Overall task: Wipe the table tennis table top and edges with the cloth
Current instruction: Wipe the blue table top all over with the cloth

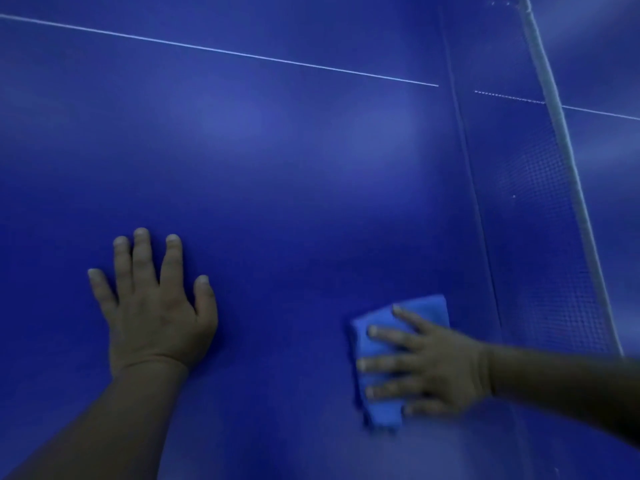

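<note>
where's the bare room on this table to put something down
The widest bare patch is the table between the white line and the two hands. A narrower free strip lies between the left hand and the cloth. It is tight at the right: the right hand presses the cloth flat close beside the net.

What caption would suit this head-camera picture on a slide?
Right hand presses a blue cloth flat on the blue table near the net; left hand rests open.
</note>
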Motion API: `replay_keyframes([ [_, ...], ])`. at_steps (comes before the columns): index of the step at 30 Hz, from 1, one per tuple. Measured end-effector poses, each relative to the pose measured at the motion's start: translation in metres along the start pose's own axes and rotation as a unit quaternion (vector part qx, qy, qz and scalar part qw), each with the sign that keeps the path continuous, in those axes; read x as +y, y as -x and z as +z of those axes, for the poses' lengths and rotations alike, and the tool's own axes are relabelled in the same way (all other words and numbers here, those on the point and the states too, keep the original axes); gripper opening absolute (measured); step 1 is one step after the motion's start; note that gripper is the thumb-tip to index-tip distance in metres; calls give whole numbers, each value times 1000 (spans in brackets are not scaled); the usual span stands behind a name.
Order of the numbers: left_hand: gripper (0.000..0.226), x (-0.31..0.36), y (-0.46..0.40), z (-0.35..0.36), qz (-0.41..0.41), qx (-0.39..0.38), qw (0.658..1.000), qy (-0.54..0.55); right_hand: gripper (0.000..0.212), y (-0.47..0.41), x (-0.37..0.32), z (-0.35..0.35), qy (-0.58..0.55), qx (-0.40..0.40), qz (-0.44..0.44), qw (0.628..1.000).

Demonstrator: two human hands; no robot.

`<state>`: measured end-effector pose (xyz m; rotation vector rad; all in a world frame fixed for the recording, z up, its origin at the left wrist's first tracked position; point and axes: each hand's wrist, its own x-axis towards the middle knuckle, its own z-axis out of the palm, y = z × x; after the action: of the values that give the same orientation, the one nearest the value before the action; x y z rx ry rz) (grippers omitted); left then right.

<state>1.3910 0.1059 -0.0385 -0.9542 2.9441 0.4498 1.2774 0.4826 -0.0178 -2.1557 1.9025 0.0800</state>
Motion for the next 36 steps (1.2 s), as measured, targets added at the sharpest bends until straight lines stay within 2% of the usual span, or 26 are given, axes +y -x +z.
replay_keyframes([
  [1, 74, 0, 0, 0, 1, -1, 1000, 0, 53, -9, 31, -2, 14, 5, 20, 1000],
  [3, 74, 0, -1, 0, 4, -6, 1000, -2, 56, -30, 98, -10, 25, 29, 149, 988],
  [6, 75, -1, 0, 0, 5, -6, 1000, -7, 64, -64, 166, -31, -25, 91, 389, 916],
  [8, 75, 0, 1, -1, 7, -2, 1000, -8, 67, -79, 172, -36, -38, 111, 464, 878],
  [10, 76, 0, 0, -1, 10, -2, 1000, -8, 68, -80, 146, -29, -22, 110, 446, 888],
  [14, 78, 0, 0, -1, 17, -1, 1000, -9, 56, -44, -9, 6, 7, 103, 245, 964],
  [16, 74, -2, 2, 0, 21, 3, 1000, -16, 54, -19, -66, 14, -9, 69, 147, 987],
  [18, 76, -5, 2, 0, 27, -6, 999, -17, 54, -6, -67, 14, -10, 48, 98, 994],
  [20, 85, -7, -1, -3, 27, -26, 999, -5, 55, -12, -30, 14, 9, 43, 141, 989],
  [22, 90, -7, -6, -9, 18, -55, 998, 27, 60, -27, 22, 8, 2, 80, 289, 954],
  [23, 91, -7, -4, -14, 11, -62, 997, 51, 63, -33, 46, 0, -24, 98, 390, 915],
  [25, 88, -7, 11, -18, 2, -45, 995, 86, 62, -44, 76, -14, -94, 128, 585, 795],
  [26, 86, -7, 26, -17, 13, -29, 996, 85, 60, -50, 76, -14, -120, 139, 649, 739],
  [27, 83, -5, 44, -14, 47, -14, 996, 75, 60, -55, 64, -12, -128, 147, 683, 704],
  [28, 81, 0, 62, -8, 98, -7, 993, 64, 60, -58, 42, -7, -117, 149, 694, 695],
  [30, 77, 13, 93, 5, 193, -13, 980, 49, 62, -59, -18, 6, -92, 156, 662, 727],
  [32, 73, 25, 111, 17, 246, -23, 969, 21, 64, -55, -63, 15, -87, 142, 625, 763],
  [34, 71, 30, 121, 25, 266, -33, 963, -18, 65, -52, -63, 15, -114, 116, 604, 780],
  [36, 69, 31, 119, 28, 264, -31, 964, -27, 64, -62, -29, 9, -99, 127, 592, 789],
])
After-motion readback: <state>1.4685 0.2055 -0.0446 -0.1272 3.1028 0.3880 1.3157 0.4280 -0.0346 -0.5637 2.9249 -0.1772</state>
